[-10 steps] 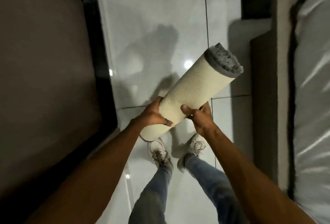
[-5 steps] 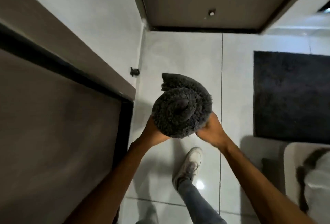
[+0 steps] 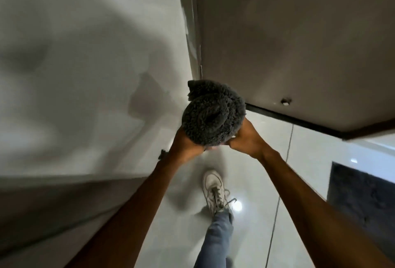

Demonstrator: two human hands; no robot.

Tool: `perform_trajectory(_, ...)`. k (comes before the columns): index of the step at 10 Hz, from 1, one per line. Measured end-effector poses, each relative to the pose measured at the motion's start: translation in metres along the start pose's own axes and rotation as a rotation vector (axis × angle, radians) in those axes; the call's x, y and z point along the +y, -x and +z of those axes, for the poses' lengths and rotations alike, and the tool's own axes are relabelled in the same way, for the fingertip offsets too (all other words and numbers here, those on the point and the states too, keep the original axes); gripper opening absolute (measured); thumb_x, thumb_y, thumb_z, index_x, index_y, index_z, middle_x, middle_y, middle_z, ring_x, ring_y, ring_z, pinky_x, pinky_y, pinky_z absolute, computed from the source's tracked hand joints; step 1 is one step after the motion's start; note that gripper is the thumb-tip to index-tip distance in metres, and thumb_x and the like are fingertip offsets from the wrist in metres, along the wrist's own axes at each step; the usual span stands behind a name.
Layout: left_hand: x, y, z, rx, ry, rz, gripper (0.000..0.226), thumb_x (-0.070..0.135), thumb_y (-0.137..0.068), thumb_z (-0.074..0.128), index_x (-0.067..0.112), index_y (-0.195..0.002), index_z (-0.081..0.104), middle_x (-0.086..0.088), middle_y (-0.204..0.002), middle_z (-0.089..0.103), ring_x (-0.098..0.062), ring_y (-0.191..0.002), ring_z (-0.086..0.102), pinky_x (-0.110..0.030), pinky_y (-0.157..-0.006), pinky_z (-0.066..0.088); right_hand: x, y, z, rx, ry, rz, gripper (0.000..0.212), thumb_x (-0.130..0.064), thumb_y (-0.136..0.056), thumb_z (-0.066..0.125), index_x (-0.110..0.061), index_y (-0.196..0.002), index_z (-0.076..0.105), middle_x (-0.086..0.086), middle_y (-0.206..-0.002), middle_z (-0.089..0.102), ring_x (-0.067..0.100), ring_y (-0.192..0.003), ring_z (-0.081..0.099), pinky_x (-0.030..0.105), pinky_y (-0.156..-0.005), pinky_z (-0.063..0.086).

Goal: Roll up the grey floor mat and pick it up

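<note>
The grey floor mat [image 3: 212,114] is rolled into a tight cylinder and held upright off the floor, its fluffy spiral end facing the camera. My left hand [image 3: 184,144] grips the roll from the left and below. My right hand [image 3: 245,139] grips it from the right. Both hands wrap the lower body of the roll, which is hidden behind the fuzzy end. A loose corner of the mat sticks out at the top left of the roll.
A white wall [image 3: 89,64] stands close on the left and a brown door [image 3: 299,43] ahead. A dark mat [image 3: 363,195] lies on the glossy tiled floor [image 3: 310,160] at right. My white shoe [image 3: 213,190] steps forward below the roll.
The roll went from tilted with its pale backing showing to upright with its end toward me. The view has swung left toward the wall and door while I walk.
</note>
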State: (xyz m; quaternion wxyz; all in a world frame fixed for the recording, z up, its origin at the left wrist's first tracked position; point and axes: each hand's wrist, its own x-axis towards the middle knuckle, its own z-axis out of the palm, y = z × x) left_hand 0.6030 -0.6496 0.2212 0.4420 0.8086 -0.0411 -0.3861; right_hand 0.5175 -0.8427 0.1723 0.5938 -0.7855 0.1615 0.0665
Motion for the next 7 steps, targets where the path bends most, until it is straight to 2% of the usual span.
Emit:
perform_trajectory(1, 0.001, -0.080, -0.007, -0.145, -0.027, 0.057, 0.074, 0.003, -0.076, 0.083, 0.010, -0.140, 0.046, -0.006, -0.134, 0.058, -0.024, -0.125, 0.058, -0.029, -0.096, 0.052, 0.009, -0.068, -0.017, -0.104, -0.049, 0.082, 0.106, -0.026, -0.059, 0.097, -0.046, -0.146, 0.039, -0.056, -0.123, 0.050, -0.029, -0.117, 0.050, -0.003, -0.081, 0.048)
perform_trajectory(2, 0.008, -0.132, -0.014, -0.187, 0.042, 0.073, 0.086, 0.026, -0.080, 0.081, 0.028, -0.150, 0.032, 0.001, -0.146, 0.050, -0.015, -0.129, 0.055, -0.041, -0.106, 0.051, 0.010, -0.112, -0.028, -0.058, -0.093, 0.096, 0.103, -0.016, -0.072, 0.095, -0.058, -0.141, 0.031, -0.050, -0.128, 0.049, -0.028, -0.116, 0.049, -0.005, -0.083, 0.045)
perform_trajectory(3, 0.026, -0.169, -0.022, -0.131, 0.032, 0.057, 0.081, 0.052, -0.074, 0.075, 0.040, -0.145, 0.036, 0.007, -0.136, 0.058, -0.009, -0.120, 0.060, -0.040, -0.104, 0.050, -0.004, -0.156, -0.043, 0.000, -0.104, 0.134, 0.096, -0.017, -0.076, 0.093, -0.034, -0.149, 0.034, -0.024, -0.133, 0.054, -0.007, -0.117, 0.056, 0.011, -0.089, 0.052)
perform_trajectory(4, 0.042, -0.201, -0.034, -0.077, 0.028, 0.037, 0.072, 0.058, -0.073, 0.069, 0.045, -0.138, 0.042, 0.011, -0.128, 0.061, -0.011, -0.121, 0.057, -0.042, -0.106, 0.046, -0.022, -0.207, -0.060, -0.055, -0.052, 0.150, 0.091, -0.014, -0.079, 0.090, -0.020, -0.153, 0.037, 0.000, -0.140, 0.057, 0.011, -0.118, 0.057, 0.021, -0.090, 0.057)
perform_trajectory(5, 0.057, -0.231, -0.040, -0.049, 0.029, -0.005, 0.063, 0.059, -0.084, 0.065, 0.038, -0.140, 0.046, 0.011, -0.129, 0.060, -0.018, -0.125, 0.055, -0.043, -0.105, 0.046, -0.026, -0.252, -0.061, -0.061, 0.028, 0.158, 0.084, -0.024, -0.084, 0.087, -0.019, -0.153, 0.039, -0.004, -0.132, 0.058, 0.012, -0.111, 0.060, 0.011, -0.075, 0.056)
perform_trajectory(6, 0.074, -0.254, -0.039, -0.006, 0.134, -0.122, 0.071, 0.066, -0.087, 0.059, 0.037, -0.147, 0.038, 0.011, -0.131, 0.051, -0.014, -0.119, 0.047, -0.036, -0.097, 0.038, -0.026, -0.286, -0.056, 0.056, 0.048, 0.222, 0.087, -0.029, -0.082, 0.089, -0.014, -0.154, 0.041, 0.001, -0.140, 0.060, 0.021, -0.122, 0.061, 0.020, -0.094, 0.058)
perform_trajectory(7, 0.076, -0.250, -0.026, 0.066, 0.192, -0.230, 0.087, 0.071, -0.083, 0.059, 0.037, -0.154, 0.022, 0.001, -0.155, 0.037, -0.026, -0.135, 0.041, -0.050, -0.111, 0.037, -0.021, -0.280, -0.051, 0.082, -0.008, 0.280, 0.094, -0.034, -0.084, 0.086, -0.016, -0.159, 0.033, 0.010, -0.156, 0.050, 0.029, -0.143, 0.048, 0.044, -0.118, 0.044)
